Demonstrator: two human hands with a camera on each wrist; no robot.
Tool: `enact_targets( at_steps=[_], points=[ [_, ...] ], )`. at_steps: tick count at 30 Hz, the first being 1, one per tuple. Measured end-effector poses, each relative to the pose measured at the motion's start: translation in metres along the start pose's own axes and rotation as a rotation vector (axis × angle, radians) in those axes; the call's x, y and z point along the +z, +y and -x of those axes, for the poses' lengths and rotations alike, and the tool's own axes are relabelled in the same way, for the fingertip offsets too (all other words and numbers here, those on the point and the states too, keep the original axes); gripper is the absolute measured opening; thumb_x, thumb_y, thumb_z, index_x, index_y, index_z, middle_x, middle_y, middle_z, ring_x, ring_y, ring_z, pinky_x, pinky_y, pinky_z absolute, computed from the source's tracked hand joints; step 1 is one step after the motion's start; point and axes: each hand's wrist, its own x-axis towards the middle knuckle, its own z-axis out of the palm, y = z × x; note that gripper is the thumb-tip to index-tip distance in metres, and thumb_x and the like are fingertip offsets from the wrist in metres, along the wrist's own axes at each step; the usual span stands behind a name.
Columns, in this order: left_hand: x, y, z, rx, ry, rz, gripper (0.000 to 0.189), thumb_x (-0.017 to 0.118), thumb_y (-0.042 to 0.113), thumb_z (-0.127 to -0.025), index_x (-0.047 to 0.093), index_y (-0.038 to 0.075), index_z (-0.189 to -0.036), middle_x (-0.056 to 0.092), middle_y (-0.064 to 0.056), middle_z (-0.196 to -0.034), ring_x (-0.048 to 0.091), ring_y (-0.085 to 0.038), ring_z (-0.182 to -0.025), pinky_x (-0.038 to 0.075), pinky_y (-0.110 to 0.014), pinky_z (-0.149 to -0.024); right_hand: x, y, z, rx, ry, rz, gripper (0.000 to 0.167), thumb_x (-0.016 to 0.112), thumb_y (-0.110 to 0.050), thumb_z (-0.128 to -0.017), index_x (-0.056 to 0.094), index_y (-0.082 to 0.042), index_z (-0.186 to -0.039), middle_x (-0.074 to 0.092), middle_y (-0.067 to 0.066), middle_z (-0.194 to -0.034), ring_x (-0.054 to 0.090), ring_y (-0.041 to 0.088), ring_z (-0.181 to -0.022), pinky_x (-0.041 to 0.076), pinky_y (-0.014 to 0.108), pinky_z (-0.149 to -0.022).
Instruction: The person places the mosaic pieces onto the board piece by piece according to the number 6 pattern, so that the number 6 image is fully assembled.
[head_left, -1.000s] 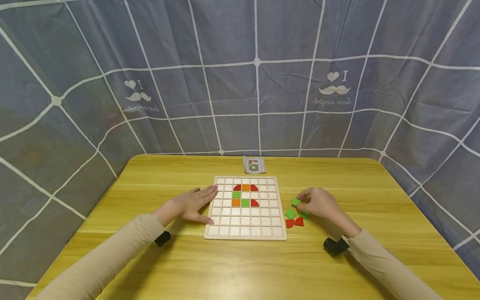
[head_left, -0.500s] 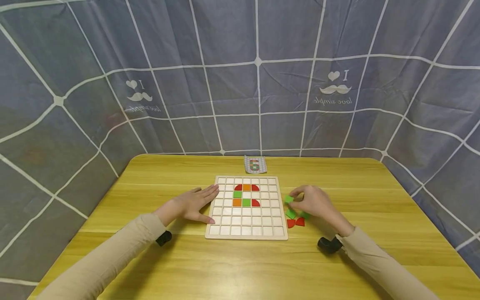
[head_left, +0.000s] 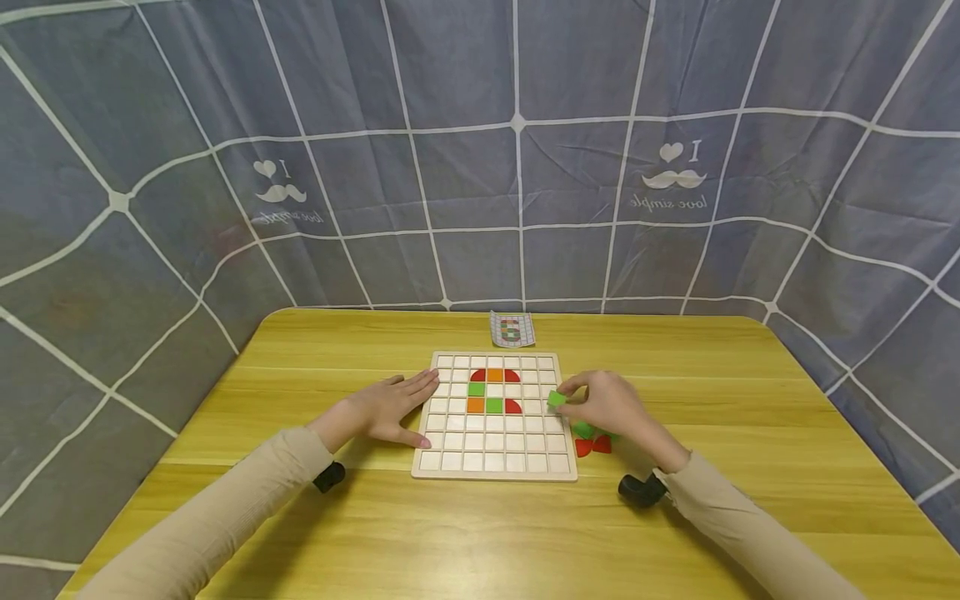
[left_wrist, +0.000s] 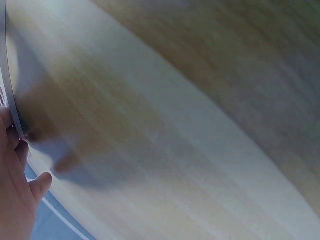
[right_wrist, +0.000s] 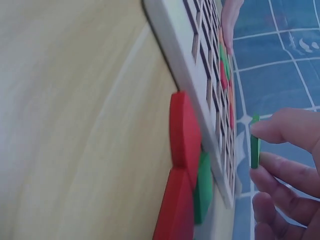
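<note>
A pale wooden grid board (head_left: 495, 462) lies on the table, with red quarter-round, orange and green square tiles set in several cells. My left hand (head_left: 393, 410) rests on the board's left edge, fingers spread. Over the board's right edge my right hand (head_left: 611, 407) pinches a green square tile (head_left: 556, 400) between thumb and fingers. The right wrist view shows this tile edge-on, held above the surface. Right of the board lie red quarter-round tiles (head_left: 584, 447) and green tiles (head_left: 582, 430), partly hidden beneath the right hand.
A small printed card (head_left: 512, 330) with a coloured grid pattern lies behind the board. The wooden table (head_left: 480, 542) reaches back to a grey-blue curtain (head_left: 465, 167) with white lines. Black wrist devices (head_left: 641, 490) hang below both sleeves.
My right hand has moved left with the green square tile, from the loose tiles to over the board's right edge. My left hand has stayed on the board.
</note>
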Motion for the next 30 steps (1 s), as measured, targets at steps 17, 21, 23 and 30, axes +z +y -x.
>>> enact_targets(
  at_steps=[17,21,23,30],
  points=[
    [0.000,0.001,0.000,-0.010,0.000,0.010,0.103,0.049,0.072,-0.084,0.011,0.007,-0.155,0.005,-0.011,-0.163,0.013,-0.028,-0.150,0.021,-0.052,-0.119,0.018,-0.019,-0.009,-0.053,-0.026,-0.044,0.024,0.078,-0.027,-0.076,0.077,-0.017,-0.097,0.074,-0.004,-0.086,0.050,0.006,-0.050,0.032,0.021,-0.042],
    [0.000,0.001,0.000,-0.012,0.000,0.019,0.104,0.050,0.072,-0.084,0.011,0.007,-0.155,0.005,-0.011,-0.163,0.013,-0.028,-0.150,0.021,-0.052,-0.119,0.021,-0.025,-0.009,-0.078,-0.033,-0.015,0.023,0.080,-0.028,-0.075,0.077,-0.018,-0.096,0.074,-0.004,-0.088,0.052,0.004,-0.056,0.036,0.022,-0.046],
    [0.000,0.001,0.000,-0.013,-0.002,0.022,0.104,0.050,0.072,-0.084,0.011,0.007,-0.155,0.005,-0.011,-0.163,0.014,-0.028,-0.150,0.020,-0.052,-0.119,0.023,-0.027,-0.010,-0.079,-0.044,-0.003,0.023,0.080,-0.028,-0.074,0.077,-0.019,-0.096,0.073,-0.005,-0.089,0.052,0.005,-0.059,0.036,0.022,-0.048],
    [0.000,0.001,0.000,-0.009,0.000,0.016,0.104,0.050,0.072,-0.084,0.011,0.007,-0.155,0.005,-0.012,-0.163,0.014,-0.029,-0.149,0.021,-0.052,-0.119,0.031,-0.032,-0.012,-0.087,-0.064,0.019,0.024,0.081,-0.029,-0.073,0.077,-0.021,-0.095,0.073,-0.009,-0.090,0.051,0.005,-0.063,0.038,0.021,-0.053]
  ],
)
